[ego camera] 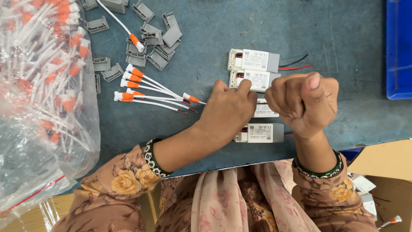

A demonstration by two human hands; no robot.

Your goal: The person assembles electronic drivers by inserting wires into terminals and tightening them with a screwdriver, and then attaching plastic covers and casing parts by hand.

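Observation:
Several white rectangular modules with grey end caps lie in a column on the blue-grey table [257,25]. My left hand [229,111] lies curled over the left end of the third module [265,111], its fingertips touching the second module [262,80]. My right hand [305,103] is clenched in a fist, thumb on top, just above the right end of that third module; nothing shows inside it. The top module [254,60] trails a red and a black wire [296,65]. The fourth module [262,133] sits near the table's front edge.
Thin white wires with orange-and-white connectors [141,86] lie fanned out left of my left hand. Grey plastic caps [155,43] are scattered behind them. A clear bag of more connector wires [38,86] fills the left side. A blue bin [399,47] stands at right, a cardboard box [386,180] below.

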